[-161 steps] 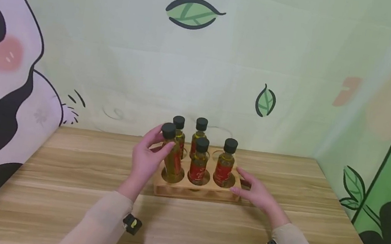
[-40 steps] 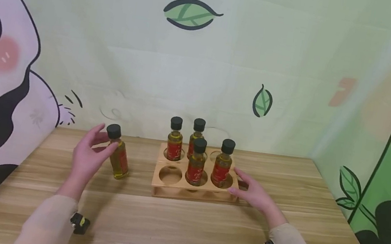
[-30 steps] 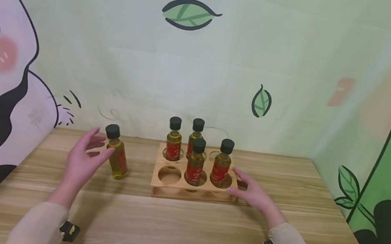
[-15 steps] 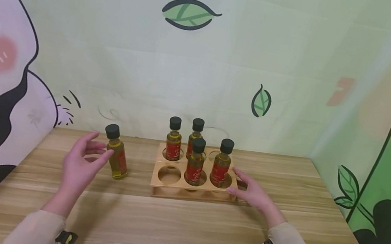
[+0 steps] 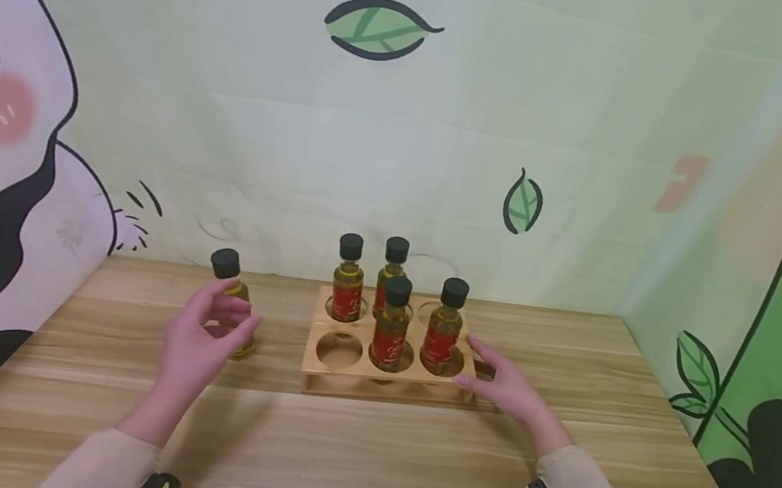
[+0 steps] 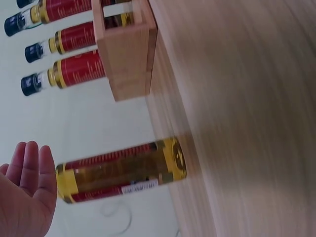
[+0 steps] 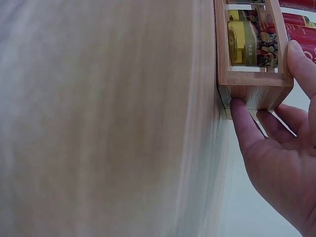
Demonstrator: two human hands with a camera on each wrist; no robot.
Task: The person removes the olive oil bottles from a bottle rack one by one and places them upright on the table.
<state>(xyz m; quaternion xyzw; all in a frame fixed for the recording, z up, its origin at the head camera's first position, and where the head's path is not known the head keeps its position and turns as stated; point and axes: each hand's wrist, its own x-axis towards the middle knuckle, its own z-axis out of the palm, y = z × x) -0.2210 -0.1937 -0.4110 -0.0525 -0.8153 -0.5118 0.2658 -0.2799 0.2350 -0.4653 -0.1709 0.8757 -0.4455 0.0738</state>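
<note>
A: Where is the bottle [image 6: 118,170]?
B: It stands up on the table [image 5: 365,468], left of the wood rack [image 5: 341,372] and apart from it.

A: Does the left hand [image 5: 199,333] hold it?
B: No. Its fingers bend a little and hold nothing. The hand is in front of the bottle, very near, and I can't tell if they touch.

A: And the right hand [image 5: 509,388]?
B: It grips the right end of the rack, with the thumb at the front and fingers round the end.

A: What is in the rack?
B: Four more bottles [image 5: 390,337], all standing up. The front left hole has none, and neither does the back right one.

A: Is the bottle heavy?
B: I think it is a bit heavy, because it looks full of yellow oil. It looks like hard glass, so it won't squash, but it could break if it falls.

A: Is it slippery?
B: Maybe, if oil gets on the glass. I'd hold it round the middle, on the red label [image 6: 108,157], and not by the black cap [image 5: 226,263].
</note>
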